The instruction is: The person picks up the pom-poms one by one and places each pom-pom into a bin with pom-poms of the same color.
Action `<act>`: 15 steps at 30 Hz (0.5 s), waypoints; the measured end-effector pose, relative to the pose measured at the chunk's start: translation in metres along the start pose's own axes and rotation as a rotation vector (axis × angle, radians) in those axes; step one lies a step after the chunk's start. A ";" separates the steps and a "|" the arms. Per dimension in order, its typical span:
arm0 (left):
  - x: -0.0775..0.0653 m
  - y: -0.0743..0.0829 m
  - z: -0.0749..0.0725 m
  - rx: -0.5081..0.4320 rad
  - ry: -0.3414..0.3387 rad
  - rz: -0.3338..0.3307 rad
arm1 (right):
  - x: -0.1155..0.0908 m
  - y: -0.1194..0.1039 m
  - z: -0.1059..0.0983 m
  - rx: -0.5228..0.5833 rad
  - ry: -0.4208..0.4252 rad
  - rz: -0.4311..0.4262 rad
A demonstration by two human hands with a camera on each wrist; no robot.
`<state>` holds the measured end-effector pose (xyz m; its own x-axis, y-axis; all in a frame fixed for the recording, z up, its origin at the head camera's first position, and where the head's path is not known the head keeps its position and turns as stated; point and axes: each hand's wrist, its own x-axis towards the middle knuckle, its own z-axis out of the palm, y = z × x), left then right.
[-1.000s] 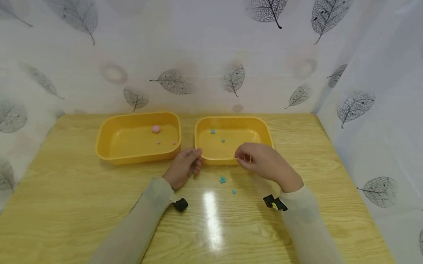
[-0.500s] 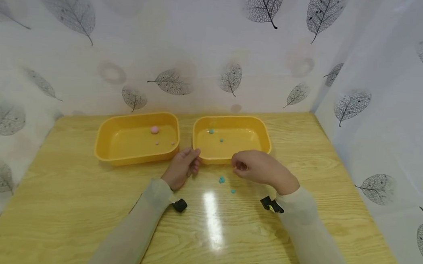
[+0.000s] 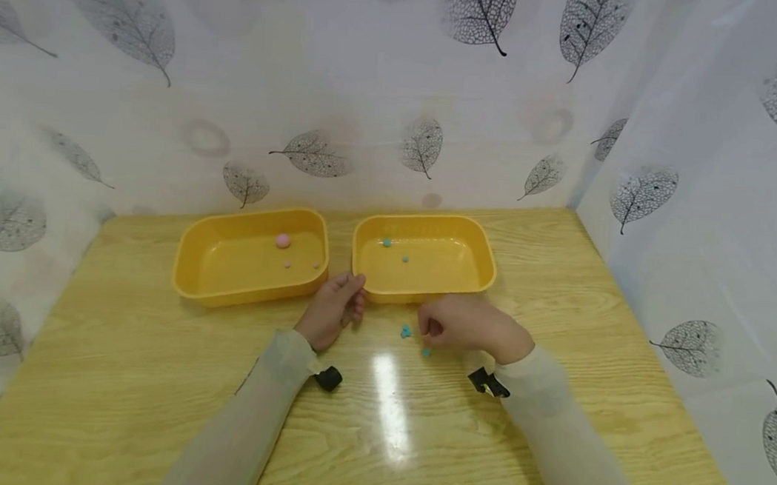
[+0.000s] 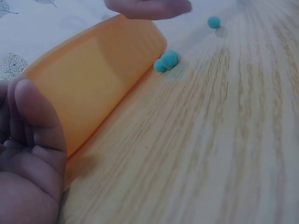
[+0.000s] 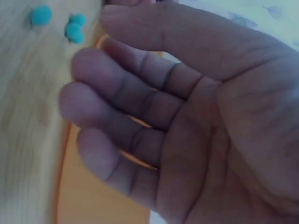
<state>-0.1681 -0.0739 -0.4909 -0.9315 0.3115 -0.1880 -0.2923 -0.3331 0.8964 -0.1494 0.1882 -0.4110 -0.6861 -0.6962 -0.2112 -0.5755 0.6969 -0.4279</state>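
My left hand grips the near left corner of the right yellow tray, thumb tip on the rim and the other fingers curled against the outer wall. In front of that tray a cluster of small teal balls and one single teal ball lie on the table. Over them hovers my right hand, palm down, its fingertips close to the single ball. The right wrist view shows its fingers loosely bent with nothing between them. Two more teal balls lie inside the right tray.
Left of it stands a second yellow tray with one larger pink ball and two tiny pink ones. Both trays sit near the back of the wooden table. A leaf-patterned curtain hangs behind and at the sides.
My right hand has come from above the right tray's front rim down and toward me, to the teal balls on the table. The left hand stays at the tray corner.
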 end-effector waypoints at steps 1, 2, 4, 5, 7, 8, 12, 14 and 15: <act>0.000 0.000 0.000 -0.001 -0.002 0.001 | 0.000 -0.001 0.001 0.005 -0.014 0.005; 0.000 0.000 0.000 -0.001 -0.003 0.003 | 0.001 -0.003 0.003 0.011 -0.033 0.021; 0.001 -0.001 0.000 0.000 -0.003 0.005 | 0.002 -0.005 0.006 0.013 -0.067 0.043; 0.001 -0.001 0.000 0.000 -0.004 0.005 | 0.003 -0.006 0.007 0.009 -0.081 0.053; 0.001 -0.001 0.000 0.001 -0.005 0.007 | 0.005 -0.008 0.010 0.009 -0.102 0.060; 0.001 -0.002 0.000 0.000 -0.005 0.008 | 0.005 -0.009 0.011 0.007 -0.110 0.060; 0.001 -0.003 0.000 -0.001 -0.002 0.012 | 0.007 -0.010 0.014 0.008 -0.116 0.042; 0.001 -0.003 0.000 -0.001 0.002 0.012 | 0.007 -0.011 0.015 0.005 -0.118 0.041; 0.001 -0.003 0.001 -0.001 0.002 0.013 | 0.007 -0.011 0.016 0.004 -0.121 0.043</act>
<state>-0.1679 -0.0722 -0.4932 -0.9354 0.3059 -0.1774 -0.2808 -0.3376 0.8984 -0.1414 0.1730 -0.4217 -0.6514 -0.6813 -0.3340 -0.5446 0.7263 -0.4193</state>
